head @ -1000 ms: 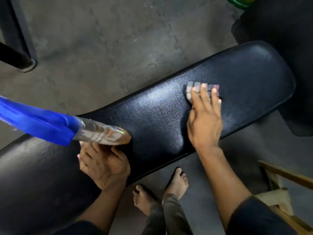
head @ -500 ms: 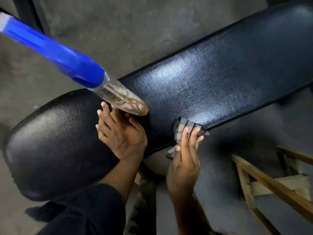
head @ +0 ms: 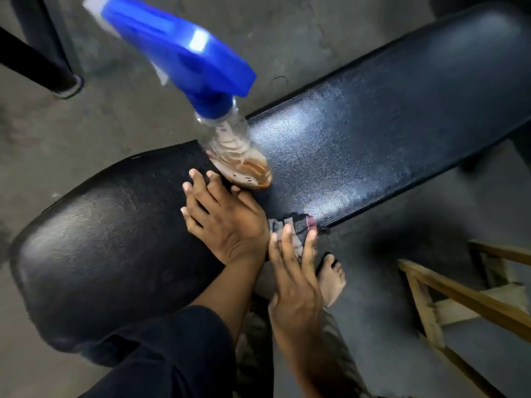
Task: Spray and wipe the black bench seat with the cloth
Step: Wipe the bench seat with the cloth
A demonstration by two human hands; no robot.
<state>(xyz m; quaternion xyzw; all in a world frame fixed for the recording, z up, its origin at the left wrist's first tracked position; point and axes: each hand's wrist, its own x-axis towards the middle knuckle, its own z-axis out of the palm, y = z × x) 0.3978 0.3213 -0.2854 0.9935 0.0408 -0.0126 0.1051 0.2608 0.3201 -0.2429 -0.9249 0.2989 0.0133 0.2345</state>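
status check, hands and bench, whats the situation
Left hand flat on black bench seat, fingers spread beside the standing spray bottle. Right hand pressing cloth on seat's near edge. Nothing blocking.

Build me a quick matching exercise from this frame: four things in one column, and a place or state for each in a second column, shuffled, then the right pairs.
Things
1. Clear plastic spray bottle with blue trigger head
2. Small grey patterned cloth
3. Left hand
4. Pale wooden frame

Places or states
A. On the floor, lower right, apart from the bench
B. Resting fingers spread on the black padded bench seat
C. Pressed at the seat's near edge under the right hand
D. Tilted, its base on the seat

Pairs: 1-D, 2-C, 3-B, 4-A
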